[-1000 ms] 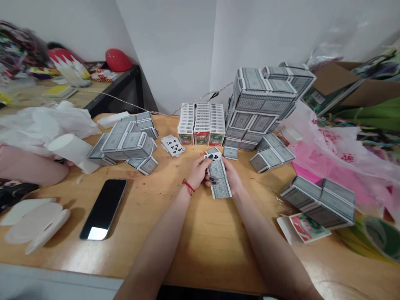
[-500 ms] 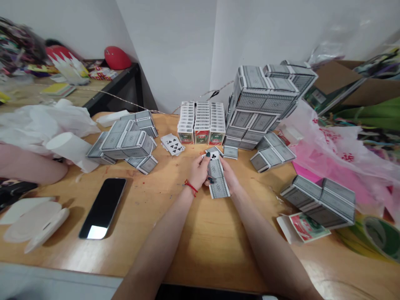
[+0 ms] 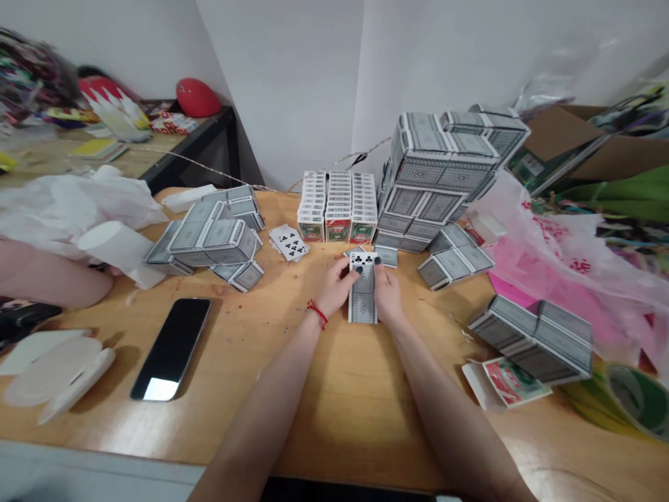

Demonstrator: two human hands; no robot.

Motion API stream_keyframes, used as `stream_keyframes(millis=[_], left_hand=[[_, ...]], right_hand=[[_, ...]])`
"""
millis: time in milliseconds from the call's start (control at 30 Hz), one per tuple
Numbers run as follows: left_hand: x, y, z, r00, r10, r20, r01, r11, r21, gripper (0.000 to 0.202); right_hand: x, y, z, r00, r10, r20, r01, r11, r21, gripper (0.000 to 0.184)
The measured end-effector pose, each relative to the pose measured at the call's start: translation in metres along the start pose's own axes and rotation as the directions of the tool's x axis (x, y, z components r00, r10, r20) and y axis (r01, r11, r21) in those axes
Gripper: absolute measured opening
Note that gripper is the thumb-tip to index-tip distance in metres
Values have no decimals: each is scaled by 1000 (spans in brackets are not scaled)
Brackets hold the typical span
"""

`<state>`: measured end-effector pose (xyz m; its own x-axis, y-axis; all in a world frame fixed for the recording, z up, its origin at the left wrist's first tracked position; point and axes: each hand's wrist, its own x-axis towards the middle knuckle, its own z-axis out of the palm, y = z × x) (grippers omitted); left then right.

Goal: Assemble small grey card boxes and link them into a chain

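Both my hands grip a grey-patterned card box point(image 3: 362, 301) over the middle of the wooden table point(image 3: 324, 390). A clubs playing card point(image 3: 364, 259) sticks out of the box's far end. My left hand point(image 3: 337, 286), with a red string at the wrist, curls round the box's left side, fingers closed. My right hand point(image 3: 387, 293) closes on its right side. Three rows of packed card boxes point(image 3: 337, 206) stand just beyond my hands. A loose fan of face-up cards point(image 3: 289, 242) lies to the left of them.
A tall stack of wrapped card bricks point(image 3: 444, 174) rises at the back right; more bricks lie at the left point(image 3: 212, 233) and right point(image 3: 533, 335). A black phone point(image 3: 170, 346) lies front left. A pink plastic bag point(image 3: 548, 265), white lids point(image 3: 52, 369) and a flattened carton point(image 3: 504, 381) surround them.
The box has turned from slanted to square with me and moved slightly away. The clubs card now shows more at its far end.
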<state>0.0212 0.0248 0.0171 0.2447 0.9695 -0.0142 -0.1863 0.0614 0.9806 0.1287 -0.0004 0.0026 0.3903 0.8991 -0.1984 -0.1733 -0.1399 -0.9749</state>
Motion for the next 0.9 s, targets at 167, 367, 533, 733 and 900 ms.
stream_keyframes(millis=[167,367,533,733,900], left_hand=[[1,-9,0,987,159,-6,-156,976,149,15],[1,-12,-4,985,173,-24,-163,959,230,14],[-1,-11,1,996,80,31,-83,994,77,22],[-1,-13,6,998,30,-55,-33,998,-49,16],[0,-14,7,998,18,-52,-24,994,-109,17]], right_hand=[[-3,0,-2,954,-287,81,296,944,-145,28],[-6,-6,-2,946,-242,217,266,960,-88,7],[-4,-7,0,948,-269,170,269,963,23,13],[-6,-8,4,968,-171,184,157,984,86,14],[-6,-9,5,980,-127,155,116,990,76,12]])
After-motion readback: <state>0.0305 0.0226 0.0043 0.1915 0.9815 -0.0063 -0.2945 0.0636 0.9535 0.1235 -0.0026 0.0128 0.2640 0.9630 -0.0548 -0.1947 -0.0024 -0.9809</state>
